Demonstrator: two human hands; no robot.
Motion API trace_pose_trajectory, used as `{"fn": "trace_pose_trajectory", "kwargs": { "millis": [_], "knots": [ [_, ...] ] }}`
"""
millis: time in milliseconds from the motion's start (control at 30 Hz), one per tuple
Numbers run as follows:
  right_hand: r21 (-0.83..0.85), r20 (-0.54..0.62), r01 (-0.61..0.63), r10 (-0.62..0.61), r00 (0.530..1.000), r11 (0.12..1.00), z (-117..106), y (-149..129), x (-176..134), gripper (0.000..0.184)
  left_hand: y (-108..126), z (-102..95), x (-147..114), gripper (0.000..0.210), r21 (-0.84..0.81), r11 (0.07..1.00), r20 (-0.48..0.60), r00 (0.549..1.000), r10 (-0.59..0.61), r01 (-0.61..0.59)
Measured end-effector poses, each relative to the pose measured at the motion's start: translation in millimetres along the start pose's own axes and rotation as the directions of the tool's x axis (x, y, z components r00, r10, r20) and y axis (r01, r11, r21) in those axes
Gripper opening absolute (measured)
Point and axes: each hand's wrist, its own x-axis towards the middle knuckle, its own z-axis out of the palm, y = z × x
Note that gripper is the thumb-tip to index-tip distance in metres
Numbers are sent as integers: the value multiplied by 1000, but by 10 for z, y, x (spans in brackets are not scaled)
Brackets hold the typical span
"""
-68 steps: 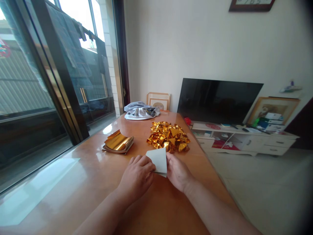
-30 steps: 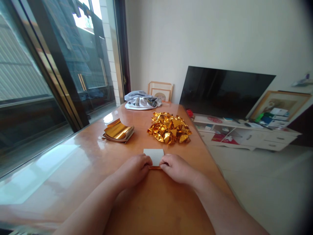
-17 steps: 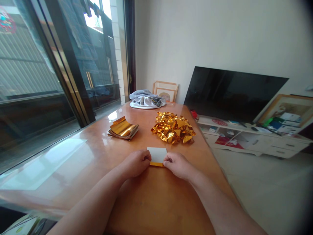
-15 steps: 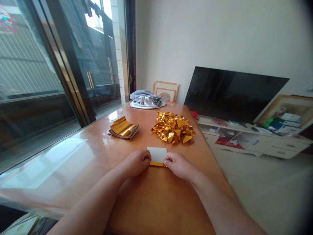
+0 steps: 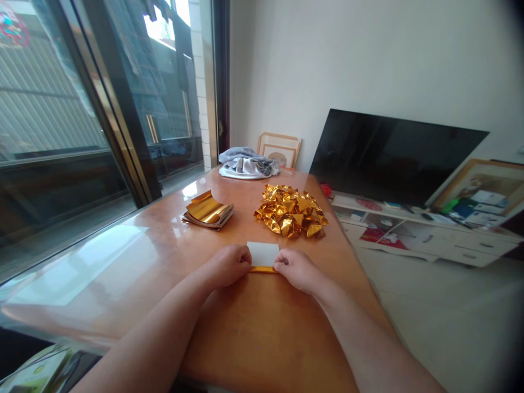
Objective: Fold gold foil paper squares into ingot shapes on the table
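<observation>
A sheet of gold foil paper lies on the table with its pale side up. Along its near edge runs a folded strip showing gold. My left hand is closed on the left end of that strip, and my right hand pinches the right end. Beyond my left hand sits a stack of gold foil sheets, the top one curling up. Past my right hand is a heap of folded gold foil pieces. My fingertips hide the corners of the fold.
The glossy wooden table stretches away from me. Folded clothes lie at its far end, before leaning picture frames. A large television stands on a white cabinet to the right. Glass sliding doors are on the left.
Both hands stay on the paper's near edge, and the gold strip there looks slightly more even. The whole view has shifted a little.
</observation>
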Motion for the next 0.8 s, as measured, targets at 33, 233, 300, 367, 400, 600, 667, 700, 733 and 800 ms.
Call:
{"fn": "trace_pose_trajectory", "kwargs": {
  "millis": [33, 233, 300, 367, 400, 600, 667, 700, 733, 800],
  "knots": [
    [-4, -1, -2, 2, 1000, 1000, -2, -4, -1, 12, 5, -5, -3, 12, -1, 1000, 1, 1000, -2, 2],
    [7, -26, -31, 32, 999, 999, 24, 4, -18, 10, 19, -21, -9, 14, -13, 1000, 6, 1000, -13, 13],
    [11, -24, -29, 29, 999, 1000, 38, 16, -18, 10, 16, -22, -6, 14, -16, 1000, 8, 1000, -16, 16],
    [7, -24, -22, 22, 999, 1000, 50, 27, -14, 10, 16, -24, -9, 15, -18, 1000, 10, 1000, -16, 16],
    [0, -28, -22, 22, 999, 1000, 55, 32, -10, 10, 18, -26, -12, 15, -19, 1000, 12, 1000, -13, 13],
    [-51, -50, -13, 11, 999, 999, 60, 29, -9, 7, 70, -50, -49, 16, -6, 1000, 3, 1000, 2, -2],
    [-68, -52, -10, 7, 999, 998, 53, 10, -15, 7, 85, -56, -59, 16, 7, 1000, 3, 1000, 7, -8],
    [-79, -55, -12, 8, 998, 997, 48, -2, -18, 6, 89, -58, -62, 16, 13, 1000, 6, 1000, 10, -10],
    [-90, -57, -15, 10, 998, 996, 43, -16, -20, 5, 91, -57, -65, 16, 22, 1000, 7, 1000, 11, -11],
    [-105, -56, -20, 14, 998, 994, 31, -44, -24, 5, 91, -51, -72, 17, 51, 999, -1, 1000, 19, -19]
  ]
}}
